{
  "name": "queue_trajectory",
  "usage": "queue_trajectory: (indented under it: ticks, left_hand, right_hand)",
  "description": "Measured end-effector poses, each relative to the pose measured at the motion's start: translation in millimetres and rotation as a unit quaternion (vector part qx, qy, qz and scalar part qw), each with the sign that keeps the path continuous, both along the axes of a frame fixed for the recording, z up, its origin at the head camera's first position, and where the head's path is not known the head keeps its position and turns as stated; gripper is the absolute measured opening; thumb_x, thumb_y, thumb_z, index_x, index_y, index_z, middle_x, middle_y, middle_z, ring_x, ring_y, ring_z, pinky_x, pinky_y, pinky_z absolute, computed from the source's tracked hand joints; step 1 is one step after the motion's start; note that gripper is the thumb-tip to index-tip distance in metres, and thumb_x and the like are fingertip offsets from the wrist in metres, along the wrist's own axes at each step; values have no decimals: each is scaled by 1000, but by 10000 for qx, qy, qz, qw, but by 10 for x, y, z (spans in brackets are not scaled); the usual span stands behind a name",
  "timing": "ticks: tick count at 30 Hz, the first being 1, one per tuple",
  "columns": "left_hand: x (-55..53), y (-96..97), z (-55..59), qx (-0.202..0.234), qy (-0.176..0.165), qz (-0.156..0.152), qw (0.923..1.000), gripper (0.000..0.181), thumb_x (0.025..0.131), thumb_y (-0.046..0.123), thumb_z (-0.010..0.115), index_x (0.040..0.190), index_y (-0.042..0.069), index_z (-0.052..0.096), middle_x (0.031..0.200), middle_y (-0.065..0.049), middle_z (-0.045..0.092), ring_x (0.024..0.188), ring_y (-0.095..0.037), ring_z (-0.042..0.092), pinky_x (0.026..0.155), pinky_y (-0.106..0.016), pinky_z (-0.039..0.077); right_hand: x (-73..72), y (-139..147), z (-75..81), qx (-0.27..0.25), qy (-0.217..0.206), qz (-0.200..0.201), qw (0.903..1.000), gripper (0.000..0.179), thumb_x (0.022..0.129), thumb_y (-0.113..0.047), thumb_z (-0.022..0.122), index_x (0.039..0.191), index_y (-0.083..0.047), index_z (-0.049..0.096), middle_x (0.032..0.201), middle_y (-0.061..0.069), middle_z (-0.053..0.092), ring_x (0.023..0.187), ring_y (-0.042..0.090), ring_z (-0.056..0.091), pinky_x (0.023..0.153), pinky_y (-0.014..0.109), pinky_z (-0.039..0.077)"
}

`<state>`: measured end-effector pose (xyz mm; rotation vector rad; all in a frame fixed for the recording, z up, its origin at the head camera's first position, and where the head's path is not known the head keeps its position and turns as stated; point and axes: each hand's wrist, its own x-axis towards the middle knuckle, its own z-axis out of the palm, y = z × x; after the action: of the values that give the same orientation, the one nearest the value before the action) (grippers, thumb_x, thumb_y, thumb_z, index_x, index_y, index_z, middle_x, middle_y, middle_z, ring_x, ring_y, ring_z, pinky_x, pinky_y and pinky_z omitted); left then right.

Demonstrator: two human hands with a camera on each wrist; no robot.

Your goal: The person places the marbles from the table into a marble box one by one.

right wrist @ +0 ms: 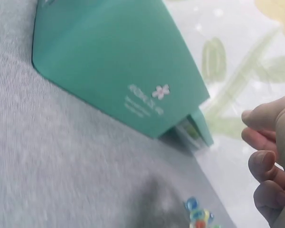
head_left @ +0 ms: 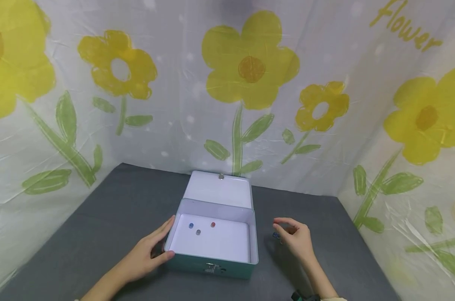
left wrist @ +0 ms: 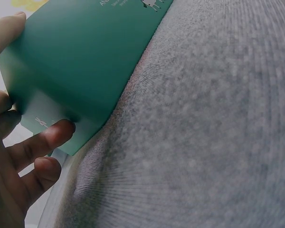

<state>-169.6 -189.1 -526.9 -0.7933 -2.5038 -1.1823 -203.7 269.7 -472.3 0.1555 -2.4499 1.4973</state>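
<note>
A green tin box (head_left: pixel 212 269) with a white inside stands on the dark table, its lid (head_left: pixel 218 190) tipped back. Inside lie a blue bead (head_left: pixel 191 225), a grey bead (head_left: pixel 198 232) and a red bead (head_left: pixel 213 224), apart from each other. My left hand (head_left: pixel 146 255) holds the box at its left front corner, thumb at the front rim and fingers along the left side. To the right of the box my right hand (head_left: pixel 296 239) is raised, thumb and forefinger pinching a tiny reddish bead (head_left: pixel 275 222), mostly hidden. Under that hand sits a small group of coloured beads (right wrist: pixel 192 204).
A grey cloth surface (head_left: pixel 95 225) spreads around the box. Behind and at both sides hangs a white curtain (head_left: pixel 175 125) printed with yellow flowers. A metal clasp (head_left: pixel 211 268) is on the box's front, and the lid reaches close to the curtain.
</note>
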Motion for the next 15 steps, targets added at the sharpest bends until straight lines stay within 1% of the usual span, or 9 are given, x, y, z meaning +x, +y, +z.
queue_trajectory:
  ticks: [1, 2, 4, 6, 9, 11, 15]
  left_hand:
    - [-5, -2, 7, 2, 7, -1, 10000, 88, 94, 29, 82, 167, 14, 35, 167, -19, 40, 150, -22, 37, 111, -11, 26]
    - [-9, -3, 12, 6, 12, -11, 10000, 88, 94, 29, 82, 167, 14, 35, 167, -20, 40, 150, -22, 37, 111, -11, 25]
    - [-11, -4, 18, 6, 33, -21, 10000, 87, 95, 29, 81, 167, 13, 35, 167, -20, 40, 150, -21, 36, 111, -10, 24]
    - [-8, -4, 21, -2, 37, -25, 10000, 87, 95, 29, 81, 167, 13, 35, 167, -21, 40, 150, -21, 36, 111, -9, 23]
    - [0, -2, 19, -31, 37, -5, 10000, 87, 95, 30, 81, 167, 13, 35, 167, -20, 40, 149, -26, 38, 112, -11, 24]
    - [4, 1, 18, -61, 27, 15, 10000, 87, 95, 30, 81, 167, 15, 34, 167, -19, 40, 149, -29, 39, 112, -13, 27]
    - [17, 1, 20, -93, 6, 46, 9999, 87, 95, 30, 81, 168, 16, 34, 168, -17, 40, 149, -28, 39, 111, -16, 30]
  right_hand:
    - [5, 27, -5, 17, -47, -67, 10000, 22, 96, -14, 80, 112, 0, 79, 86, 23, 78, 44, 19, 54, 43, 23, 35]
    - [11, 51, -11, 42, -99, -139, 9998, 22, 96, -14, 81, 113, 0, 79, 84, 23, 77, 44, 22, 55, 42, 22, 33]
    - [22, 99, -40, 79, -171, -253, 9995, 23, 95, -14, 81, 113, 0, 79, 83, 22, 78, 44, 24, 56, 40, 21, 30]
    - [31, 148, -81, 112, -269, -378, 9989, 22, 95, -12, 81, 113, 0, 79, 77, 21, 76, 39, 18, 49, 40, 18, 24]
    - [47, 216, -155, 191, -411, -516, 9976, 20, 95, -11, 80, 113, -2, 79, 77, 17, 78, 37, 6, 35, 40, 19, 23]
    - [54, 256, -204, 264, -481, -585, 9968, 19, 95, -12, 81, 113, -5, 80, 74, 14, 78, 38, 2, 26, 41, 19, 23]
    - [49, 318, -308, 411, -542, -638, 9956, 18, 94, -14, 82, 111, -7, 81, 80, 9, 80, 38, 2, 26, 40, 20, 25]
